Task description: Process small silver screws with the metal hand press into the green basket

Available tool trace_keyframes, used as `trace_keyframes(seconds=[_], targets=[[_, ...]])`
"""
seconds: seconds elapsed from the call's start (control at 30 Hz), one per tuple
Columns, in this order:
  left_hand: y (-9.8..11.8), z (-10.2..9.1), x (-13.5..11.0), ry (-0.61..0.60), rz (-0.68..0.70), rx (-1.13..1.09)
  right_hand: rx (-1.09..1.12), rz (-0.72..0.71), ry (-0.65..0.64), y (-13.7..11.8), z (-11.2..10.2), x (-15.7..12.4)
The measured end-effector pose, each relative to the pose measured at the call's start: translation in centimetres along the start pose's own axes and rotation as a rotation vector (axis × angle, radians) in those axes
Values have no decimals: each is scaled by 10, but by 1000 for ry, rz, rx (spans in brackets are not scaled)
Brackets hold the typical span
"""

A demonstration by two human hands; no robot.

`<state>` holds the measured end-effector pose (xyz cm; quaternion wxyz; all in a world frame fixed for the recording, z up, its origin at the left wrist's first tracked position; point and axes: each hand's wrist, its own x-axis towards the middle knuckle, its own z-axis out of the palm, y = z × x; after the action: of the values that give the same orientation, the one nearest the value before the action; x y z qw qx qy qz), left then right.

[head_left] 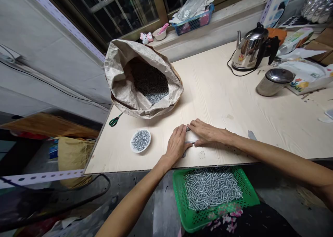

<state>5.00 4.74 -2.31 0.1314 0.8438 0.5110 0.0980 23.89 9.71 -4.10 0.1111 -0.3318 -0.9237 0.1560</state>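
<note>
**Two hands meet over a thin grey strip at the table's front edge**

Everything here is placed from the small white round dish (140,140) of silvery screws, which sits on the pale wood-grain table (234,102) near its front edge.

Left of the dish and a little further back, green-handled scissors (114,120) lie at the table's edge. Directly behind the dish stands a crumpled brown paper sack (122,70), its mouth rolled open on a dark mass of screws.

Just right of the dish lies the left hand (177,145), palm down, its fingers stretched out flat and relaxed, not curled around anything. Its fingertips reach the thin grey strip (189,141), which lies flat on the table in the narrow gap between the two hands and is mostly hidden by them.

Right of that, the right hand (205,133) also lies palm down. Its fingers point back toward the dish, over the strip's far side, and its thumb is at the near side. Whether it pinches the strip or only rests on it cannot be told.

Below and right of the dish, off the table's edge, a green perforated plastic basket (182,195) holds a heap of screws.

Far right of the dish and further back, a shiny steel electric kettle (251,48) stands on the table. A lidded steel pot (275,81) stands further right again, nearer the front than the kettle.
</note>
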Motion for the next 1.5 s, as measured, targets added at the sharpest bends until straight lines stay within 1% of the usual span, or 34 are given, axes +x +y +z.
trace_keyframes(seconds=[0.1,0.2,0.27,0.37,0.47,0.53,0.63,0.7,0.8,0.9,0.97,1.03,1.1,1.13,1.2,1.27,1.33,1.4,1.5], targets=[[-7,0,16,-111,64,25,-11,31,10,4,3,-3],[-6,-2,20,-155,78,97,-51,61,21,6,5,-4],[-1,0,17,-162,52,131,-69,46,14,4,7,-5],[5,6,13,-138,-1,117,-82,46,20,-2,11,-5],[6,9,13,-128,-30,113,-79,57,23,-5,12,-6],[5,9,13,-115,-45,121,-87,60,16,-4,8,-5],[5,8,5,-27,-63,91,-98,43,0,0,-1,-3],[8,13,-7,54,-27,77,-89,18,-24,4,-6,-1],[17,31,-28,159,47,83,-108,47,-24,7,-4,2],[27,51,-43,218,43,63,-144,95,24,10,2,8],[32,58,-47,238,30,44,-137,85,62,13,6,13],[34,57,-47,255,35,24,-122,62,82,16,8,16],[34,49,-49,290,19,5,-125,41,84,18,10,17],[33,43,-51,315,-23,7,-134,34,86,18,10,17],[29,28,-58,346,-184,44,-161,31,100,17,12,16],[22,15,-66,304,-387,101,-185,33,121,15,14,14],[12,5,-70,185,-539,106,-195,30,144,13,16,12],[2,-2,-69,48,-618,32,-193,28,165,12,18,11],[-10,-11,-59,-143,-631,-73,-180,45,185,10,19,10]])
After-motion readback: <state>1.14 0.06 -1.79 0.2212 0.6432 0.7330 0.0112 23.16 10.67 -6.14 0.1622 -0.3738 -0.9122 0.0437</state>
